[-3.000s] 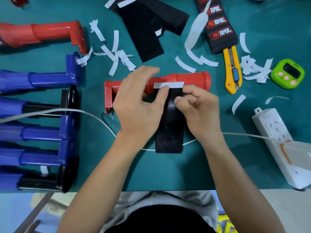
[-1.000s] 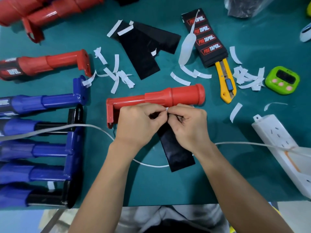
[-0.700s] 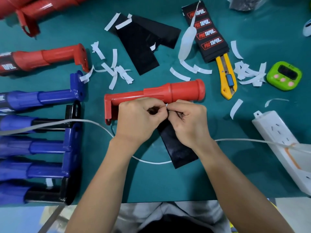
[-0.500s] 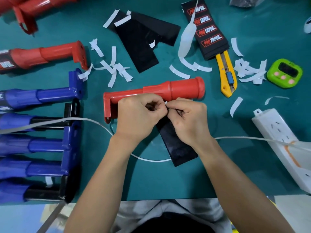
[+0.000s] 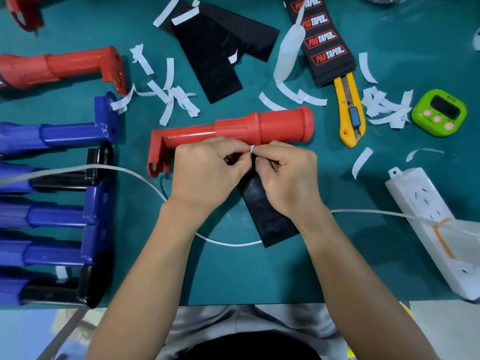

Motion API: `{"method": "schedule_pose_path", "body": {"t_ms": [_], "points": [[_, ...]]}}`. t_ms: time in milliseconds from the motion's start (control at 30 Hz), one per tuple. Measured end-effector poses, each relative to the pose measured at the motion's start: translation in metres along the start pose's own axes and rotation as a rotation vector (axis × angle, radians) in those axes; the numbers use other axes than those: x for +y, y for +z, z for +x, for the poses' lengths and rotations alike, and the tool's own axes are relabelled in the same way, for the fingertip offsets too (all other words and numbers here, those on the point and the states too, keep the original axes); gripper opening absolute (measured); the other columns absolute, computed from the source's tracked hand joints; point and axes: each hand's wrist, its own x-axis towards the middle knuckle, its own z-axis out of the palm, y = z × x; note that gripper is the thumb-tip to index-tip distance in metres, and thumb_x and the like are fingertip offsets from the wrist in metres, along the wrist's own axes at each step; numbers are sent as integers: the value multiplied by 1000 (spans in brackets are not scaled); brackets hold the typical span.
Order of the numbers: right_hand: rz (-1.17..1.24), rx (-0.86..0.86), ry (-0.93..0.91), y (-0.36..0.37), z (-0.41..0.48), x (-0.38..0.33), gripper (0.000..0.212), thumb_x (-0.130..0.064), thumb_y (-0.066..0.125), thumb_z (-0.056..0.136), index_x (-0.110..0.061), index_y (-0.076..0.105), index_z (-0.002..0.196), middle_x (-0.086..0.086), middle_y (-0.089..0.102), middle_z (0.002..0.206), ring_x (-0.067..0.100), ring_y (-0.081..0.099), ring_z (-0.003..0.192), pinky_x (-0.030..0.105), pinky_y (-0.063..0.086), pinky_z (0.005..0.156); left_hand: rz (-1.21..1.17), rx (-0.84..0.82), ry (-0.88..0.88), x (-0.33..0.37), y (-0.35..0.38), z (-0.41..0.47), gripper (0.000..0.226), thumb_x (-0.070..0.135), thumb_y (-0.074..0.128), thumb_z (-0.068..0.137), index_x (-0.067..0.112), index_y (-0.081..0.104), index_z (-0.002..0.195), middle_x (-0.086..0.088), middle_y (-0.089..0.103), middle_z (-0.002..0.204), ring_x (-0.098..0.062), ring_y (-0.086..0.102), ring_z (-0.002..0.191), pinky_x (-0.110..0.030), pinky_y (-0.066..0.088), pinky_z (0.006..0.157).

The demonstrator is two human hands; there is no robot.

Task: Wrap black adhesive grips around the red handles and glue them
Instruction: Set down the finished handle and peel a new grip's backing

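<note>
Left grip (image 5: 207, 175) and right grip (image 5: 288, 178), fingers curled tight, are pinching the top end of the black adhesive strip (image 5: 270, 216), a white tab (image 5: 251, 148) showing between them. The strip, flat, smooth and rectangular, is lying slanted at the middle of the counter (image 5: 233, 276), just beside the glossy red handle (image 5: 259, 128), a flared moulded cylinder.

A yellow utility knife (image 5: 346, 97) lies at upper right on the teal desk (image 5: 233, 276), near a green timer (image 5: 439, 113). A white power strip (image 5: 426, 216) sits at right, and blue handles (image 5: 70, 132) are stacked at left.
</note>
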Motion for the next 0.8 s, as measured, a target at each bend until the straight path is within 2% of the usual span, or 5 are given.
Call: {"method": "schedule_pose_path", "body": {"t_ms": [133, 467, 567, 700, 800], "points": [[19, -24, 17, 2, 10, 1, 24, -2, 62, 91, -13, 84, 96, -8, 66, 74, 15, 59, 70, 36, 52, 68, -17, 16, -42, -2, 4, 9, 8, 8, 80, 77, 15, 83, 81, 6, 77, 75, -6, 64, 65, -29, 55, 64], [48, -95, 111, -4, 23, 4, 24, -12, 63, 84, -22, 84, 90, -26, 55, 57, 4, 49, 58, 27, 41, 65, -172, -35, -218, -5, 9, 13, 9, 16, 76, 77, 19, 83, 81, 15, 74, 72, 2, 66, 64, -22, 56, 67], [39, -54, 69, -2, 19, 2, 25, -8, 61, 84, -20, 83, 86, -19, 55, 61, 9, 49, 62, 31, 44, 64, -217, -46, -250, -4, 10, 12, 10, 15, 76, 76, 20, 83, 81, 18, 75, 77, 1, 68, 65, -23, 57, 67], [31, -39, 43, -2, 19, 1, 25, -4, 62, 84, -18, 82, 83, -19, 49, 57, 12, 44, 60, 30, 40, 61, -256, -39, -267, -4, 10, 11, 11, 19, 74, 75, 24, 82, 80, 18, 75, 77, -2, 69, 65, -26, 59, 66], [45, -22, 48, -3, 17, 0, 23, -4, 62, 83, -15, 81, 82, -10, 51, 55, 14, 45, 56, 28, 38, 59, -282, -37, -270, -2, 10, 10, 11, 20, 73, 75, 28, 80, 79, 19, 74, 75, -1, 68, 63, -27, 59, 66]]}}
